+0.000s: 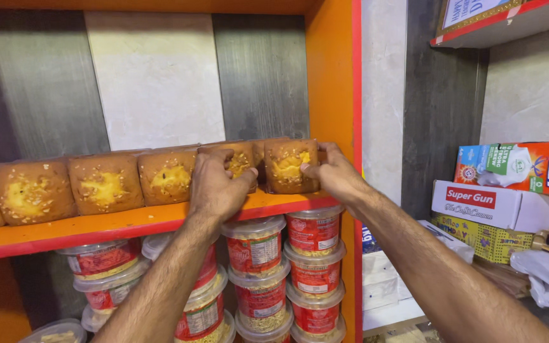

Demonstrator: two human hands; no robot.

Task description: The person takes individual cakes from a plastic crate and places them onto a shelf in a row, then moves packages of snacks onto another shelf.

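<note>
A row of square brown cakes with yellow centres stands on edge along an orange shelf (96, 227). My left hand (219, 186) grips the cake second from the right (241, 159), its fingers curled over the top. My right hand (337, 174) holds the rightmost cake (285, 166) by its right side, thumb on the front face. Three more cakes (104, 183) line up to the left, untouched, with a partly cut-off one at the frame's left edge.
Below the shelf, clear plastic tubs with red labels (316, 235) are stacked in columns. An orange upright with a red edge (344, 76) closes the shelf at the right. Further right, cardboard boxes (484, 203) and plastic bags sit on another shelf.
</note>
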